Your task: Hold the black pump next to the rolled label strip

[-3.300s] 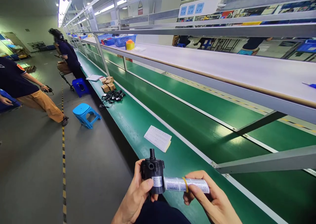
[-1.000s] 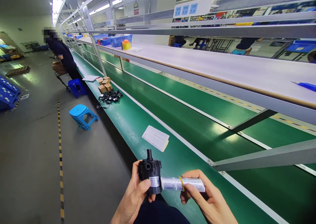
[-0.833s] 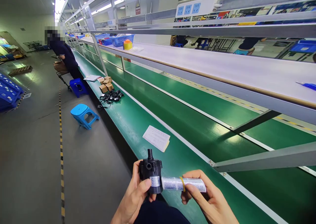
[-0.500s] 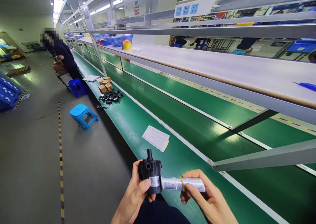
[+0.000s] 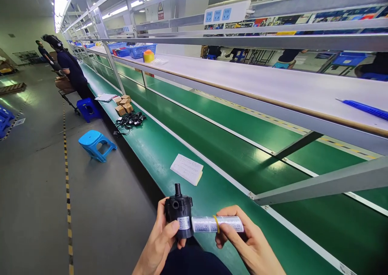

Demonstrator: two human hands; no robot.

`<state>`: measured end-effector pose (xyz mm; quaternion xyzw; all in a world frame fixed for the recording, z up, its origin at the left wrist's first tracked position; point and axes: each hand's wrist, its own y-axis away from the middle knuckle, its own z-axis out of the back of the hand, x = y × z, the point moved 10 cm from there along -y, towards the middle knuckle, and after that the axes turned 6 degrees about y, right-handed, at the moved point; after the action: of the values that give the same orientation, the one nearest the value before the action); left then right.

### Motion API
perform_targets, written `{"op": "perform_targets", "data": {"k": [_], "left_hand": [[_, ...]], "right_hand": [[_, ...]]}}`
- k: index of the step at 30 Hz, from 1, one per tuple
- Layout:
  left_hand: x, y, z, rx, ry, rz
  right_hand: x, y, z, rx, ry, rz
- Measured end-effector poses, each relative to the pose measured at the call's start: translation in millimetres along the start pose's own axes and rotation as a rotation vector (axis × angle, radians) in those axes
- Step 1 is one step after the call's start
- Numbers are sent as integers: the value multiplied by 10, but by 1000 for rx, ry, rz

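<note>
My left hand (image 5: 162,232) is closed around a small black water pump (image 5: 179,205), held upright with its spout pointing up. A silver printed label sits on the pump's front, and my left thumb presses beside it. Between the thumb and fingers of my right hand (image 5: 239,234) is a roll of silver labels (image 5: 202,224), bound with a yellow rubber band. The roll lies level, its left end right against the pump's side or just in front of it. Both hands are above the near edge of the green bench (image 5: 160,162).
A written paper sheet (image 5: 187,168) lies on the bench. Farther along are black cables (image 5: 131,120) and small brown boxes (image 5: 124,104). A blue cutter knife (image 5: 366,107) rests on the white shelf. A blue stool (image 5: 96,143) stands on the floor, and a person (image 5: 72,67) sits farther off.
The view has turned slightly right, so the surroundings shift left and more of the cutter knife shows. Both hands keep the same hold on the pump and the label roll.
</note>
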<state>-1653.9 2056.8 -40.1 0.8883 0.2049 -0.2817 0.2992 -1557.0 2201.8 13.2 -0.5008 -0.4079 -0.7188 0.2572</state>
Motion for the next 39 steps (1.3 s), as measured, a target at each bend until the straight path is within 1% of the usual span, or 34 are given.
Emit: {"op": "perform_targets", "data": {"k": [12, 26, 34, 39], "left_hand": [[-34, 11, -26, 14, -17, 5], [-3, -12, -37, 71, -38, -4], [-4, -15, -45, 72, -48, -13], [31, -10, 3, 37, -8, 13]], "right_hand": [[-7, 7, 15, -14, -3, 2], [26, 6, 23, -10, 88, 7], [16, 3, 39, -28, 84, 7], [40, 3, 33, -30, 90, 15]]}}
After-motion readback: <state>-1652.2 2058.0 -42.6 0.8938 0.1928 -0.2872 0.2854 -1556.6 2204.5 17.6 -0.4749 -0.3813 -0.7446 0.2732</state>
